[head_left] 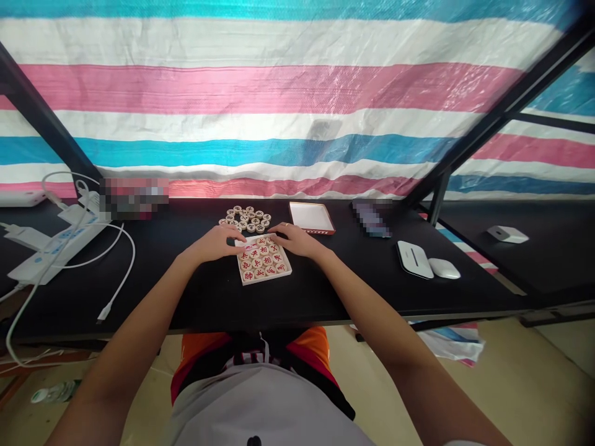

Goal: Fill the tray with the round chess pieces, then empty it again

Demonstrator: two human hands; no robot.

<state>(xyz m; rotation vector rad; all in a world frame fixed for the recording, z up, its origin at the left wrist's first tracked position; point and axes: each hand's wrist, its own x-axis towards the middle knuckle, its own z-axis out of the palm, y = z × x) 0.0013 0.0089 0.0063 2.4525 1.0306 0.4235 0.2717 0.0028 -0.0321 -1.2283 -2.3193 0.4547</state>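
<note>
A shallow white box (265,278) lies on the black desk in front of me, slightly turned. Rows of round Chinese chess pieces (264,251) with red characters fill it. At its far left corner is my left hand (214,243), thumb and index finger bent toward each other over the top-left piece. What lies between those fingertips is too small to make out. My right hand (298,240) rests at the far right corner, fingers stretched out and touching the edge area. Just beyond the box, loose pieces with dark characters (251,215) lie in a cluster.
Behind my right hand lies a box lid (310,217), white inside. Farther right are a blurred phone (372,218), a white flat device (413,259) and a white mouse (444,268). A power strip (62,251) with white cables occupies the left. Striped sheeting (279,93) hangs behind.
</note>
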